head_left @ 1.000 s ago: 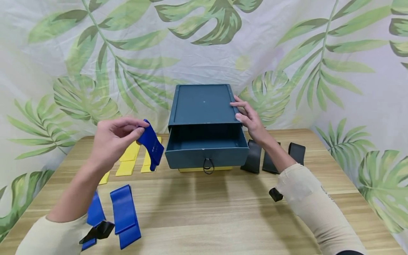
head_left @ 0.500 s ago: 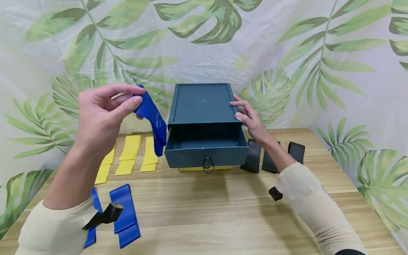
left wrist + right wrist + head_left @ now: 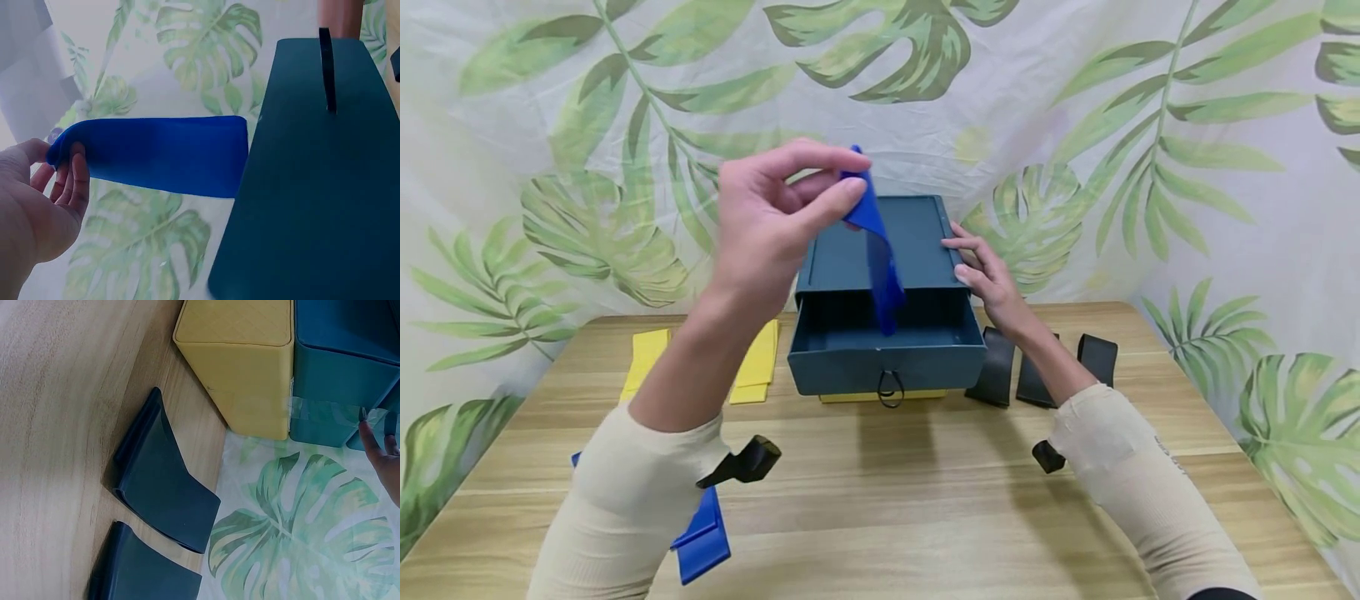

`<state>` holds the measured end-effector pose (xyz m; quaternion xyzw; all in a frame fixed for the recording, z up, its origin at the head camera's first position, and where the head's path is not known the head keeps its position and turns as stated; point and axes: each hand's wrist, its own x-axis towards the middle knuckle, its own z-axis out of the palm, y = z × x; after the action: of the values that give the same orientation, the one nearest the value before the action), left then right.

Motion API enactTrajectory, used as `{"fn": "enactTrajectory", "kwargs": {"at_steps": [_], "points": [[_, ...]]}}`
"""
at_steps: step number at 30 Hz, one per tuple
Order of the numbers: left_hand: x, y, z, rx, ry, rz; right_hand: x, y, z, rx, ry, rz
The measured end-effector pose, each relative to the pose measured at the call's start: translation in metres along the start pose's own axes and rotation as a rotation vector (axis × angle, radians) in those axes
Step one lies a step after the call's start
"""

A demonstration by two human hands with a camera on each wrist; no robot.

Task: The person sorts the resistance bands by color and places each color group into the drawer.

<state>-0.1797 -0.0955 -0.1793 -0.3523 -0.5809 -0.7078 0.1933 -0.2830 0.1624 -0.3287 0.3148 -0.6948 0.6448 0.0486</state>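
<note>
Thumb and fingers of my left hand [image 3: 767, 217] pinch one end of a blue resistance band [image 3: 883, 258]. It hangs folded over the pulled-out drawer [image 3: 842, 371] of a dark teal drawer box [image 3: 842, 258], its lower end in front of the drawer opening. In the left wrist view the band [image 3: 162, 156] stretches from the fingertips towards the teal drawer front [image 3: 312, 187]. My right hand [image 3: 992, 283] rests against the right side of the box, fingers on its upper edge. The drawer floor is partly hidden behind the band; the visible part shows nothing lying there.
Yellow bands [image 3: 756, 367] lie left of the box, partly behind my left arm. Another folded blue band [image 3: 703, 542] lies nearer. Several black bands [image 3: 996, 367] lie right of the box. A yellow drawer box [image 3: 244, 381] stands beneath the teal one. A patterned cloth [image 3: 700, 100] hangs behind.
My left hand has lifted the blue resistance band and carried it rightwards, from beside the box to over the drawer. The right hand has stayed on the box.
</note>
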Motion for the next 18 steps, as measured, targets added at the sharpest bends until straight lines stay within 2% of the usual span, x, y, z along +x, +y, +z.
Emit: {"fn": "enactTrajectory", "kwargs": {"at_steps": [4, 7, 11, 15, 18], "points": [[0.006, -0.011, 0.016, 0.051, -0.085, -0.088, 0.001, 0.001, 0.0, 0.013, -0.004, 0.0], [0.008, -0.019, 0.026, 0.143, -0.159, -0.145, 0.001, 0.002, 0.0, 0.015, -0.008, -0.011], [0.01, -0.029, 0.038, 0.27, -0.252, -0.188, 0.0, 0.003, -0.001, 0.031, -0.002, -0.026], [0.013, -0.032, 0.048, 0.268, -0.3, -0.264, -0.001, 0.003, -0.001, 0.035, 0.025, -0.019], [0.013, -0.033, 0.048, 0.264, -0.315, -0.313, -0.001, 0.002, -0.001, 0.021, 0.049, -0.005]]}}
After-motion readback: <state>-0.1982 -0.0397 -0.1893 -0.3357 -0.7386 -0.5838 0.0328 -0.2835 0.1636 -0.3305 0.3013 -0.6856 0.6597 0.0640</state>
